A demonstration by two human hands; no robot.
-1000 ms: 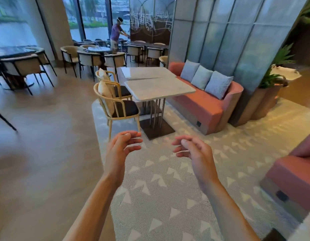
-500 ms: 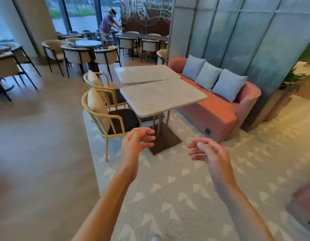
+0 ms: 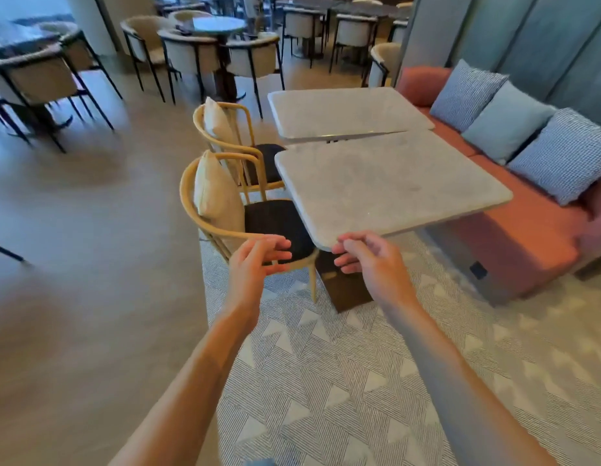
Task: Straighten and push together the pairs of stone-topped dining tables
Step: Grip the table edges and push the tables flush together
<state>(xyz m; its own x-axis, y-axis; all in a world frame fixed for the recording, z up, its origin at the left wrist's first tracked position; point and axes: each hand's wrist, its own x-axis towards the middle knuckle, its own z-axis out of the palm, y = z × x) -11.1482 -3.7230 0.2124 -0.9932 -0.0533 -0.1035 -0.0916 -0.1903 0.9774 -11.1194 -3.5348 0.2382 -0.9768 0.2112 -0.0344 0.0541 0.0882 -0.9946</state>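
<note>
The near table [image 3: 390,183] sits at about 12 o'clock from the hands, its front corner just above the right hand [image 3: 369,260]. That hand's fingers are loosely curled just below the corner, holding nothing; whether they touch it cannot be told. The left hand [image 3: 255,264] hangs relaxed over the near chair [image 3: 225,210], empty. The far table [image 3: 346,111] lies at 12 — a wedge-shaped gap separates the two tops, closed at the sofa [image 3: 514,237] side and wide at the chair side. Patterned rug [image 3: 359,381] lies open at 6 o'clock, bare floor [image 3: 90,247] at 9. No readable writing.
</note>
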